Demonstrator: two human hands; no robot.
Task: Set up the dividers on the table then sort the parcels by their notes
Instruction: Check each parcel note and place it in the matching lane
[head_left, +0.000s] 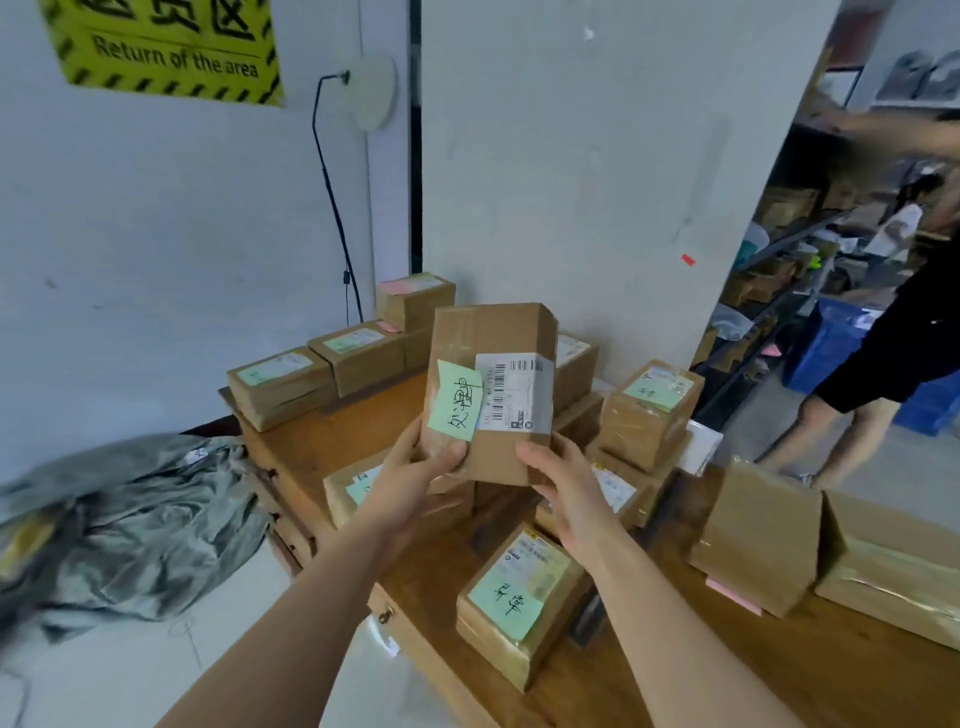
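Note:
I hold a brown cardboard parcel (493, 332) upright above the wooden table (363, 421). It bears a green handwritten note (456, 401) and a white shipping label (511, 392). My left hand (415, 470) grips its lower left corner, thumb on the front face. My right hand (563, 488) grips its lower right edge. Several more parcels lie on the table, most with green notes, such as one near me (522, 603) and one at the right (649, 410). Flat parcels (280, 384) line the far left edge. No divider is recognisable.
A grey heap of plastic bags (135, 519) lies on the floor to the left. Larger cardboard boxes (763, 535) stand on the table's right end. Another person (883, 374) stands at the right near blue crates (831, 343) and shelves. A white wall rises behind the table.

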